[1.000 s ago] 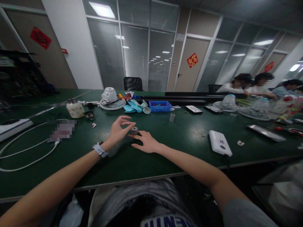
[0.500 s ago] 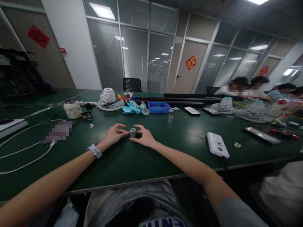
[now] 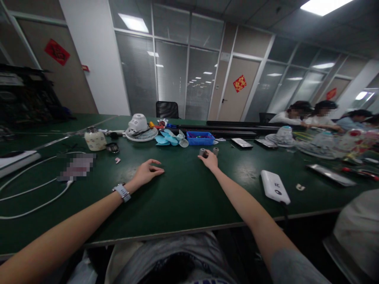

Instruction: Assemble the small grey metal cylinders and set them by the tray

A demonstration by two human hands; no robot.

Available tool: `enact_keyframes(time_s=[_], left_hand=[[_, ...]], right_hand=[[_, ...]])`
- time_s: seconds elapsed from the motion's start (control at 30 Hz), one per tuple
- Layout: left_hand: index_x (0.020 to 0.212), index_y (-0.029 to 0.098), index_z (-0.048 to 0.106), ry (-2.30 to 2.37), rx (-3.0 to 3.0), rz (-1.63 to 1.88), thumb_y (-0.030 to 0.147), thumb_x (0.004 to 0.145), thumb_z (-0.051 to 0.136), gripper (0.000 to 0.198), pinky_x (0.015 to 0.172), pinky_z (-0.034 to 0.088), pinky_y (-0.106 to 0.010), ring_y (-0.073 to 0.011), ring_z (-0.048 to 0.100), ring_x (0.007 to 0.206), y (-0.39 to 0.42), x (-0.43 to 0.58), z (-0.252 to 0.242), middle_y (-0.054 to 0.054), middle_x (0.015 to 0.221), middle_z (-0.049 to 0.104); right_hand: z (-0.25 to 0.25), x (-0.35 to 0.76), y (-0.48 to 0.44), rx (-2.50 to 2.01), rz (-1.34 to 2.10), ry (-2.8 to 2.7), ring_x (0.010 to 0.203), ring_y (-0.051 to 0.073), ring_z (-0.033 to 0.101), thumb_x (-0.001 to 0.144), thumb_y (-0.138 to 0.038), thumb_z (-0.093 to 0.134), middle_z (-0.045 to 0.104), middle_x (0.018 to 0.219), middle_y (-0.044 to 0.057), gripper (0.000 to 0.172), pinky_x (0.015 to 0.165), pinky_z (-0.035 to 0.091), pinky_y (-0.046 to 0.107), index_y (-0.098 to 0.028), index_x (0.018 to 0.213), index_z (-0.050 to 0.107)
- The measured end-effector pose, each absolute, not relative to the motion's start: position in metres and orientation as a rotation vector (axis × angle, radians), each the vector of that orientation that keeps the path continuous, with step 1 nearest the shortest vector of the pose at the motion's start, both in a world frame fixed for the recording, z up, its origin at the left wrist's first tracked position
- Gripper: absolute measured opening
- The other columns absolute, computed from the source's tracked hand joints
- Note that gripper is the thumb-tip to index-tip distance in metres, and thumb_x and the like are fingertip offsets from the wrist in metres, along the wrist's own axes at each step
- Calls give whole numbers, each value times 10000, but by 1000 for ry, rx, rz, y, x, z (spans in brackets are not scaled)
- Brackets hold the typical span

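My right hand is closed on a small grey metal cylinder, motor-like in shape, at the middle of the green table. Just to the right of those fingers stands a second, similar metal cylinder, partly hidden by the hand. My left hand, with a watch on its wrist, hovers over or rests on the table to the left. Its thumb and fingers are apart, holding nothing.
Behind my hands are a blue basket, light blue fan blades and a white fan housing. A patterned jar stands left, and a white power bank lies right. Several people sit at the far right.
My right hand has carried the metal cylinder away from my left hand, to the right and farther back, beside the second cylinder. My left hand has stayed almost in place.
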State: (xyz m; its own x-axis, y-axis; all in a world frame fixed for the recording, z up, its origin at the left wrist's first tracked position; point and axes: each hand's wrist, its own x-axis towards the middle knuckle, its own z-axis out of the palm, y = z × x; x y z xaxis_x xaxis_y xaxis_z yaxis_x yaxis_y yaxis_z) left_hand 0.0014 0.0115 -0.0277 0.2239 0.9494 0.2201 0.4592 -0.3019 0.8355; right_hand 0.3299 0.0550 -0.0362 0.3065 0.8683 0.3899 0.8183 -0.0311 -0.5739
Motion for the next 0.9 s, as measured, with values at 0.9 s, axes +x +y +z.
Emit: enact_keyframes(time_s=[0.9], left_hand=[[888, 191, 562, 1505, 1564, 1373, 561, 714, 555, 409, 717, 475, -354, -243, 649, 772, 24, 4, -37, -76, 782, 704]], right_hand=[[-26, 194, -30, -1161, 345, -2613, 1424, 264, 174, 862, -711, 308, 282, 1520, 61, 704, 1130, 155, 499, -285, 1416, 387]])
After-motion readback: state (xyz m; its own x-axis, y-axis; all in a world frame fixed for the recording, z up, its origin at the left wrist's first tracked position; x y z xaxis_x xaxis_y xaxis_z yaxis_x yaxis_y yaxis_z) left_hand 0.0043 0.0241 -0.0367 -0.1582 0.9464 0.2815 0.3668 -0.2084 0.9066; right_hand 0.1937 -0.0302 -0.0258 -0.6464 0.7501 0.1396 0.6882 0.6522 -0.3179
